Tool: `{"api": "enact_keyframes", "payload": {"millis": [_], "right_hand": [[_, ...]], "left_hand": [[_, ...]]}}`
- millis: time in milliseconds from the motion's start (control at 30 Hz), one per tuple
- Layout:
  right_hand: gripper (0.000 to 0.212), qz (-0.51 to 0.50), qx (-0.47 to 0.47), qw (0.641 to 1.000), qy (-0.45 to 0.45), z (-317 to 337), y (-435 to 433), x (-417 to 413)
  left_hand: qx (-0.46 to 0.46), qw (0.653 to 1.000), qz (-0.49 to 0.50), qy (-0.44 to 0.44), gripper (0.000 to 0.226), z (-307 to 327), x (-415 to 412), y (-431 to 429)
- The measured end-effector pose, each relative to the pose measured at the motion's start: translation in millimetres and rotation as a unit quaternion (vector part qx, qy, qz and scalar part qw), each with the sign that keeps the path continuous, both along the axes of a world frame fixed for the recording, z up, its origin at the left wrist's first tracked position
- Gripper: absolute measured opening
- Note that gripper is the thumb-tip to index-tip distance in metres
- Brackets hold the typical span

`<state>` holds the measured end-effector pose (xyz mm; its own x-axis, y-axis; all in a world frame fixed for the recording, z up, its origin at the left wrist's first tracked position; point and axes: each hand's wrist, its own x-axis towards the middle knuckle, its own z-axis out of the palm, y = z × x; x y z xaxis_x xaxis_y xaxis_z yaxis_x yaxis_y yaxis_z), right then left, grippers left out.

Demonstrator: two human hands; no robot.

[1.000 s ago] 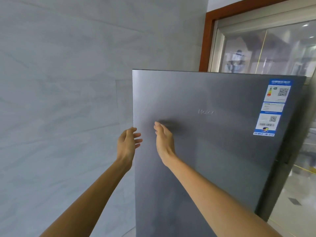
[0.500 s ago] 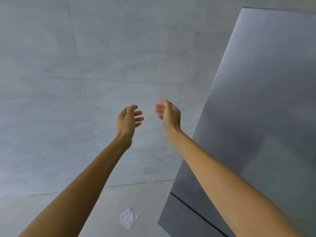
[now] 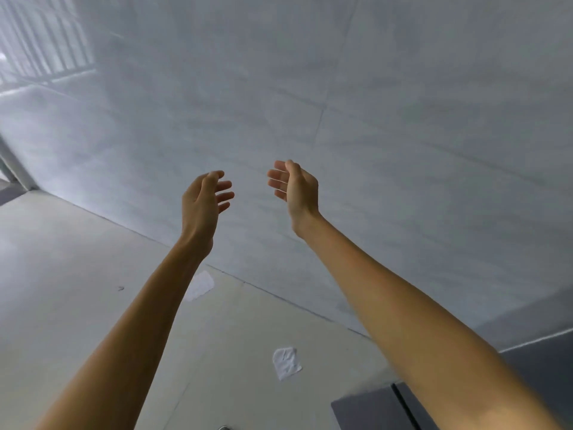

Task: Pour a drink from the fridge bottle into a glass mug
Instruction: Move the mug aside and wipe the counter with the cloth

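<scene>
A bare indoor room, likely a home: large pale grey wall tiles (image 3: 341, 88) meet a light floor (image 3: 77, 274); below the wall, a dark grey fridge corner (image 3: 372, 411) and paper scraps (image 3: 286, 363) nearby

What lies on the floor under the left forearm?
A white paper scrap pokes out beside the left forearm, partly covered by it. Another crumpled scrap lies in the open. Whatever else the arm covers cannot be seen.
</scene>
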<state>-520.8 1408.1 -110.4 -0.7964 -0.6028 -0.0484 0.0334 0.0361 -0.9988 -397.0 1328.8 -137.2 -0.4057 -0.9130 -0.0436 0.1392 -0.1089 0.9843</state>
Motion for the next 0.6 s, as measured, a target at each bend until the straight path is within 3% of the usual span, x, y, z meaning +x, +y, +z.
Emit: {"api": "enact_keyframes", "payload": {"millis": [333, 600], "right_hand": [[0.031, 0.226, 0.021, 0.974, -0.01, -26.8, -147.6, 90.0], [0.035, 0.41, 0.038, 0.911, -0.022, -50.6, -242.8, 169.6]], "left_hand": [[0.042, 0.975, 0.218, -0.013, 0.024, -30.3, 120.2, -83.4], [0.068, 0.917, 0.391, -0.026, 0.032, -46.2, 191.5, -114.9]]}}
